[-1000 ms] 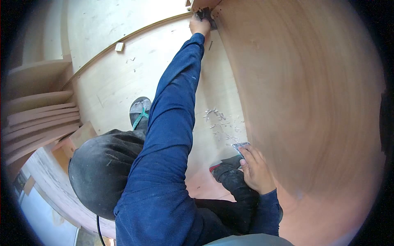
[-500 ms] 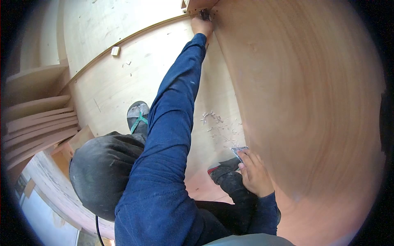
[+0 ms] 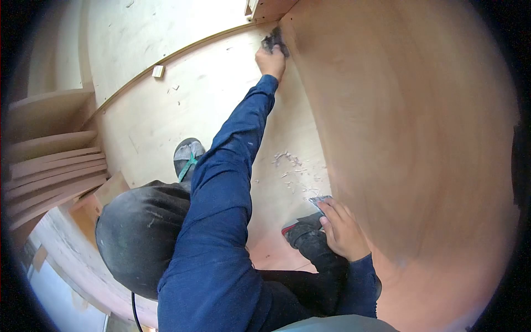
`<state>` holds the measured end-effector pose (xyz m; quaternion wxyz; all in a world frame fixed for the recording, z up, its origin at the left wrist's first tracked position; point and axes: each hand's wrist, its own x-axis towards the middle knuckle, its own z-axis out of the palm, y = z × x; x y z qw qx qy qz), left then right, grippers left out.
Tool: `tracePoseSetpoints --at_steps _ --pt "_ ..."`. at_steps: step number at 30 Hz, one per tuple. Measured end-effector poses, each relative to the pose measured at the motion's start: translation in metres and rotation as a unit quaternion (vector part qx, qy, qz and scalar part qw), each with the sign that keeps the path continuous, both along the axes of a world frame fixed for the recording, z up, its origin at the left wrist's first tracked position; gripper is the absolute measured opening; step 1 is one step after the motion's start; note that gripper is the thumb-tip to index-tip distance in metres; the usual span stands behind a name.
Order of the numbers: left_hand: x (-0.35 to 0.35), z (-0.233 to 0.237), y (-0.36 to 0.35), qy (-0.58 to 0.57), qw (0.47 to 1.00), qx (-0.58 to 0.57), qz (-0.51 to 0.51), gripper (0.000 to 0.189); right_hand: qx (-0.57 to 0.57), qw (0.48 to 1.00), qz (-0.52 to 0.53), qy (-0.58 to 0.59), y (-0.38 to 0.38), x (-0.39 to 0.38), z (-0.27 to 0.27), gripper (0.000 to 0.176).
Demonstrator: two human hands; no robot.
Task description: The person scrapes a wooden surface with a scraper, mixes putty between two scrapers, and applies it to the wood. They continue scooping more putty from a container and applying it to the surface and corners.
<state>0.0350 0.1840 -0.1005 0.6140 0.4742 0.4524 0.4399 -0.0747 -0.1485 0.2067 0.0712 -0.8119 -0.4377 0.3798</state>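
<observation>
My left hand [image 3: 271,63], at the end of a long outstretched arm, is closed around a dark, crumpled rag-like clump [image 3: 274,42]. It is close to the seam where the pale plywood panel [image 3: 221,83] meets the upright wood panel [image 3: 409,122], just short of the far corner. Nearer my body, my right hand [image 3: 347,232] pinches a thin, flat, greyish plate [image 3: 319,202] between thumb and fingers. This hand stays low beside the upright panel. Small pale scraps [image 3: 293,169] lie scattered on the plywood just beyond the plate.
A small wood block [image 3: 159,72] sits near a long curved seam. Stacked curved boards [image 3: 55,171] stand at the left. My sandalled foot [image 3: 188,155] and my other foot [image 3: 301,224] rest on the plywood. A wooden bracket [image 3: 268,8] is at the far corner.
My left hand has drawn back from the far corner toward me along the panel seam, still holding the dark clump. My right hand and its plate have hardly moved.
</observation>
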Motion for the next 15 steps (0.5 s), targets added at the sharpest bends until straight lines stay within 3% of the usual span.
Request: tracePoseSetpoints --at_steps 3,5,6,7,9,15 --pt "-0.009 0.009 0.000 0.082 0.994 -0.032 0.071 0.018 -0.006 1.000 -0.001 -0.002 0.002 0.000 0.001 0.037" --pt "-0.011 0.008 0.007 0.142 0.988 -0.028 0.055 0.018 -0.016 1.000 -0.003 0.001 0.004 -0.002 0.001 0.038" --pt "-0.013 0.026 0.011 0.113 0.987 -0.100 0.048 0.020 -0.021 1.000 -0.003 0.006 0.004 -0.002 0.001 0.037" --pt "-0.010 0.018 0.018 0.114 0.987 -0.102 0.048 0.020 -0.026 1.000 -0.002 0.010 0.003 -0.002 0.000 0.037" --pt "0.005 -0.003 0.042 0.169 0.985 -0.019 0.012 0.020 -0.028 1.000 -0.003 0.009 0.002 -0.003 -0.001 0.036" --pt "0.023 -0.004 0.055 0.260 0.964 -0.032 -0.037 0.025 -0.027 1.000 -0.006 0.008 0.003 -0.001 -0.001 0.034"
